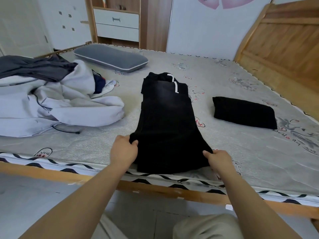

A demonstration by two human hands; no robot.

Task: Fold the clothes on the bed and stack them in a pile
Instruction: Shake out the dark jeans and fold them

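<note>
A pair of black trousers (165,118) with a white drawstring lies lengthwise on the bed (241,152), its near end at the bed's front edge. My left hand (123,150) grips the near left corner of the trousers. My right hand (218,161) pinches the near right corner. To the right lies a folded black garment (243,112). At the left sits a heap of unfolded clothes: a pale grey jacket (51,104) with a dark grey garment (34,68) on top of it.
A grey pillow (110,57) lies at the far side of the bed. A wooden headboard (284,44) rises at the right. A black cord (67,130) trails from the heap. A cabinet with white drawers (117,25) stands behind the bed.
</note>
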